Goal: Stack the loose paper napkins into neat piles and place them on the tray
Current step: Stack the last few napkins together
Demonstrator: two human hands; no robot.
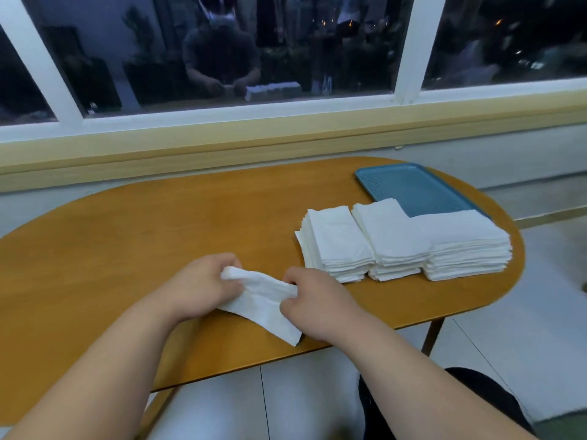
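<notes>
Both hands pinch one loose napkin between them, left hand at its far left end, right hand at its right edge. Beyond the right hand stand three napkin piles, the rightmost overlapping the blue tray.

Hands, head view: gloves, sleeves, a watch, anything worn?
Nothing worn that shows. The left hand and right hand have no gloves, and no rings or bands are visible. The left forearm and right forearm are uncovered down to the frame's edge: no sleeves, watch, cables or markings.
</notes>
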